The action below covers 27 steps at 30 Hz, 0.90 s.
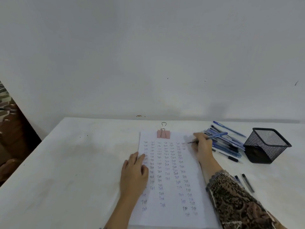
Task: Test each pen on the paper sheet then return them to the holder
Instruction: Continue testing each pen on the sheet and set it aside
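now: right hand (200,147) pinches a blue pen (214,136) in a writing grip. the tip is down at the upper right of the sheet (171,187), just past the last column of "test" marks. left hand (134,169) lies flat with fingers loosely spread, pressing the sheet's left edge onto the worktop (74,162). a pink clip (163,133) sits on the sheet's top edge.

step in hand, as i read it: trying this pen. to do it well:
- keep the left hand's weight on the sheet so it cannot slide.
- write in the bare strip by the right edge, not over old marks.
- use light, even pressure so a faint or dry pen shows itself.
- then carry it to the holder (265,145), not back to the pile.

outward: the pile (229,146) of blue and dark pens lies just beside the right hand, between it and the black mesh holder. no pens stick out of the holder. two dark pens (247,182) lie apart, near the patterned sleeve (239,200).

hard to make out:
- whether the tip truly touches the sheet, and whether ink is coming.
- the count in the pile, since the pens overlap.
- the holder's inside, which is dark.
- whether the two loose ones are pens or caps.

the frame cuts off the sheet's lower edge and the right forearm.
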Motion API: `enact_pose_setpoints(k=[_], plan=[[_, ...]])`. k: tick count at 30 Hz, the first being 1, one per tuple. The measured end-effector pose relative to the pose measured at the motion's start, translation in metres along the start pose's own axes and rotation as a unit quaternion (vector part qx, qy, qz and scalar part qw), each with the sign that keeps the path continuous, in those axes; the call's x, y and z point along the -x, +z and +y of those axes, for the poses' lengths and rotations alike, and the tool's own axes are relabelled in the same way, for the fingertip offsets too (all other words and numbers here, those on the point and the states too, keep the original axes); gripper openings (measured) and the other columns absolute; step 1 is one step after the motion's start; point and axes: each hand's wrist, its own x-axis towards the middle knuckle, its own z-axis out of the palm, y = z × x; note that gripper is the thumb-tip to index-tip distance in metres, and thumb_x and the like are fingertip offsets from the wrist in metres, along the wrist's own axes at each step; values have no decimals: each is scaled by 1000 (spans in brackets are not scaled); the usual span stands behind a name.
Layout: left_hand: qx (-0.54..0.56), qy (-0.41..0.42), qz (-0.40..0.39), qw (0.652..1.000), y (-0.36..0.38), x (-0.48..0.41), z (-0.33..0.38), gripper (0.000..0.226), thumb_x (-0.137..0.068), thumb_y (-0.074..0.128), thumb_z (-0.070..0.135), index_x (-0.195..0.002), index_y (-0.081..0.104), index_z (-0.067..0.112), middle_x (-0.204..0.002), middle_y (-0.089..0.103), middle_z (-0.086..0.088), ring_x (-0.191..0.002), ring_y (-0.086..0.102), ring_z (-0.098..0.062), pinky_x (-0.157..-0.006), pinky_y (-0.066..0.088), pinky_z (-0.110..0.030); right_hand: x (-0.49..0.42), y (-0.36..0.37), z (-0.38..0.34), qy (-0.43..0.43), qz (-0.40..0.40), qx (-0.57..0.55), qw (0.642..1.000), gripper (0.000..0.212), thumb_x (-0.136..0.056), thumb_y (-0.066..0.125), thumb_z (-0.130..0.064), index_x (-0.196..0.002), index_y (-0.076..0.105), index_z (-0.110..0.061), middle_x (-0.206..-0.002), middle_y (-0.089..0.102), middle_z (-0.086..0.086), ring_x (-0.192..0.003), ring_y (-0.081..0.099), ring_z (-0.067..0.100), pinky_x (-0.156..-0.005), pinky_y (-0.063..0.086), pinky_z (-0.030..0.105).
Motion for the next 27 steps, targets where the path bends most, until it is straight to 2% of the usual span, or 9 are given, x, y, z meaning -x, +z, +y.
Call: enact_pose_setpoints(k=[3, 5, 8, 11, 14, 17, 20, 25, 27], plan=[[-1, -3, -7, 1000, 1, 1, -1, 43, -94, 38, 19, -137, 42, 21, -148, 31, 5, -137, 25, -7, -117, 9, -26, 3, 5, -18, 62, -3, -23, 998, 49, -96, 43, -42, -55, 36, -17, -35, 29, -5, -27, 26, 8, -35, 19, 12], [-3, -3, -7, 1000, 1, 1, -2, 43, -94, 38, 18, -136, 43, 20, -147, 32, 4, -136, 27, -9, -117, 11, -28, 11, 10, -27, 82, -46, -34, 995, 47, -96, 28, -54, -71, 39, -17, -37, 27, -4, -28, 21, 9, -36, 16, 12], [-4, -10, -3, 1000, -1, -1, 2, 42, -94, 38, 17, -135, 45, 19, -144, 36, 4, -131, 34, -12, -115, 19, -29, 26, 10, -31, 90, -84, -83, 989, 41, -100, 20, -47, -86, 44, -16, -37, 33, -3, -29, 25, 10, -38, 21, 12], [-25, -5, -7, 1000, -3, -3, 4, 41, -94, 36, 18, -135, 43, 18, -144, 36, 4, -128, 36, -13, -112, 24, -29, 43, 4, -26, 123, -81, -165, 975, 31, -102, 30, -28, -92, 54, -12, -48, 46, -3, -38, 39, 10, -40, 34, 16], [-53, 10, -13, 998, -6, -6, 3, 41, -94, 37, 20, -135, 42, 20, -142, 38, 6, -121, 42, -14, -105, 29, -26, 60, -3, -22, 139, -63, -198, 968, 21, -101, 36, -28, -96, 53, -17, -49, 42, -6, -33, 26, 6, -35, 22, 14], [-54, 29, -11, 998, -7, -5, 0, 40, -93, 39, 20, -132, 47, 18, -138, 43, 3, -118, 45, -16, -104, 32, -27, 76, -7, -23, 96, -28, -131, 986, 24, -102, 32, -32, -90, 47, -17, -43, 32, -9, -31, 20, 4, -35, 15, 12], [-55, 33, 0, 998, -4, -2, -3, 45, -91, 31, 27, -131, 49, 17, -136, 45, 2, -118, 46, -18, -105, 33, -31, 92, -10, -26, 31, 5, 8, 999, 28, -103, 28, -25, -92, 49, -10, -41, 27, -10, -31, 20, 4, -35, 17, 13], [-54, 22, -1, 998, -2, -1, -5, 41, -93, 40, 22, -133, 47, 19, -138, 44, 3, -119, 45, -19, -105, 34, -32, 111, -31, -39, -41, 21, 173, 984, 22, -100, 36, -28, -85, 46, -16, -50, 28, -4, -37, 22, 9, -40, 22, 21], [-55, 21, -5, 998, -2, 0, -5, 40, -93, 40, 21, -133, 47, 18, -138, 44, 2, -119, 44, -20, -105, 34, -32, 116, -41, -45, -82, 26, 269, 959, 23, -99, 38, -27, -80, 42, -16, -53, 33, -1, -42, 27, 14, -46, 25, 26]])
